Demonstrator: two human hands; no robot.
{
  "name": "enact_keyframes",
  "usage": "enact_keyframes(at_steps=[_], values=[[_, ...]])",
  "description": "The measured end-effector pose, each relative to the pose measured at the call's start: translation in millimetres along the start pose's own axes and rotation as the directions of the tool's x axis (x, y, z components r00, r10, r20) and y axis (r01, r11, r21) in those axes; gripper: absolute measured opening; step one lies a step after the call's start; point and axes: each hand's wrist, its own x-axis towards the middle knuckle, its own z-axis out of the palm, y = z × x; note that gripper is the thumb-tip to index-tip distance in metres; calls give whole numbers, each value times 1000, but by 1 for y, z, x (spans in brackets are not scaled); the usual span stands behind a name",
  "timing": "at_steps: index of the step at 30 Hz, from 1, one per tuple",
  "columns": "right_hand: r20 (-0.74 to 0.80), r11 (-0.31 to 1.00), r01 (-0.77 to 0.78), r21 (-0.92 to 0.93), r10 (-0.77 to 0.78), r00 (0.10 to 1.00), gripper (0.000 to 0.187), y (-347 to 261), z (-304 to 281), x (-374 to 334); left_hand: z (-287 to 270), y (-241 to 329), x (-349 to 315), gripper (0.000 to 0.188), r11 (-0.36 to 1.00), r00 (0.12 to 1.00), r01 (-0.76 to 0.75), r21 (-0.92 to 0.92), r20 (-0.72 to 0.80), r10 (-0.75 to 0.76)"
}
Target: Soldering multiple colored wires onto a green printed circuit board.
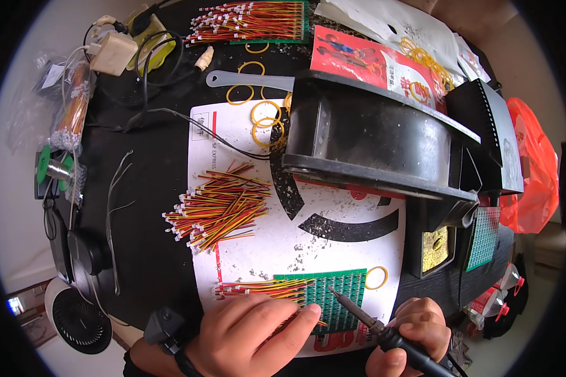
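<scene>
Solder spool [58, 168]: far out to the left of the left hand, beyond its reach as posed.
Loose wire pile [223, 207]: ahead of the left hand, on the white sheet [383, 251]; red, yellow and dark leads with small white connectors, mostly toward the left.
Left hand [255, 333]: palm down, fingers bent over the laid wires, the foremost fingertip at the green board; whether it pinches a lead or only presses down, I cannot tell.
Laid wires [258, 288]: under and just ahead of the left hand, connectors to the left, far ends reaching onto the board.
Green board [343, 301]: between the hands, partly covered by the left one; its right portion shows rows of pads without wires.
Soldering iron [390, 339]: slanting from the right hand toward the left, tip above the board near the wire ends; contact cannot be made out.
Right hand [421, 327]: wrapped around the iron's dark handle.
Yellow cleaning pad [435, 248]: ahead of the right hand, in a dark holder.
Wire-to-board joint: the step looks like soldering leads onto pads; the next move calls for a steady left hand and the tip set precisely on one joint.
</scene>
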Motion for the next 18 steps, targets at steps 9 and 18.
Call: enact_keyframes(at_steps=[9,18], values=[[84,997,-36,-63,41,996,25,-2,2,-4,5,-7,2,21,991,998,-37,129,63,29],[104,995,-51,-91,60,993,23,-3,4,7,9,-11,0,25,998,998,9,62,60,-13]])
